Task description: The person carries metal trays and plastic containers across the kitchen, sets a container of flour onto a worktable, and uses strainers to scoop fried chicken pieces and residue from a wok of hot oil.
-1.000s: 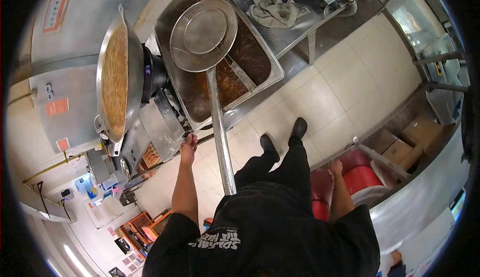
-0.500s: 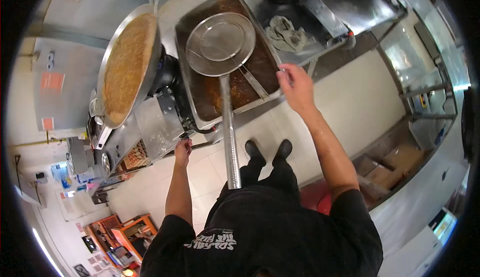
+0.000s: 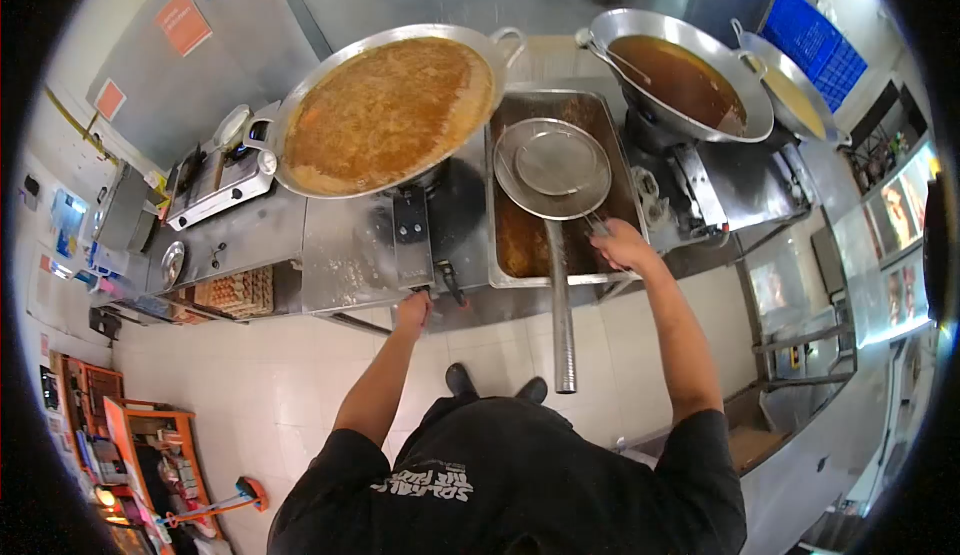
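Note:
At the counter's front edge, my left hand [image 3: 413, 309] is closed at the stove's control below the large wok [image 3: 388, 115] of bubbling brown liquid; what it grips is too small to make out. My right hand [image 3: 622, 247] is closed on the handle of the small strainer [image 3: 553, 163], over the front right of the metal tray [image 3: 497, 255]. That tray holds dark brown liquid. Across it lies a large round strainer [image 3: 517, 193], its long handle [image 3: 562, 325] sticking out past the front edge. The small strainer rests on the large one.
Right of the tray are a grey cloth [image 3: 650, 200], a second wok [image 3: 680, 75] of dark liquid and a third wok [image 3: 795, 95]. A small gas stove [image 3: 222, 190] stands at left, above egg trays [image 3: 235, 293]. An orange shelf [image 3: 150, 435] is at lower left.
The view has swung round to face the counter. My right hand has come from low at the right side to the tray and closed on the small strainer's handle. My left hand stays by the stove front.

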{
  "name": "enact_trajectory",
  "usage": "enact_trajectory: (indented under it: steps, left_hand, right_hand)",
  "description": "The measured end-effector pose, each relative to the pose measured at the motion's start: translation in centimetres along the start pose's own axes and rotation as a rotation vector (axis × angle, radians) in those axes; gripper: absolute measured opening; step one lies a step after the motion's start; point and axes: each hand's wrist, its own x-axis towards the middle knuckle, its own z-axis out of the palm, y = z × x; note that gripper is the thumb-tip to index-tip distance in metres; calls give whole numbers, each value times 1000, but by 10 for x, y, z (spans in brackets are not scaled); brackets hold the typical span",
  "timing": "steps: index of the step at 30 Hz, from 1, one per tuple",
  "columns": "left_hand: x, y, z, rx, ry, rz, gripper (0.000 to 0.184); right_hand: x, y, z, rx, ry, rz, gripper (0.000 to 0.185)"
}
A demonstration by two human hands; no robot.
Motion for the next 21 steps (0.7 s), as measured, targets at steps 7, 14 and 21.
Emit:
enact_trajectory:
  steps: [7,14,21]
  left_hand:
    - [-11,12,2,-168,101,-20,10]
    - [-9,4,-15,-128,-123,-27,14]
    - [-4,-22,-74,29,-631,-181,25]
  right_hand:
    - [-146,-93,-12,-900,491,-148,43]
    - [-201,-231,5,-906,610,-62,32]
    - [-77,-304,-25,-1178,642,-403,30]
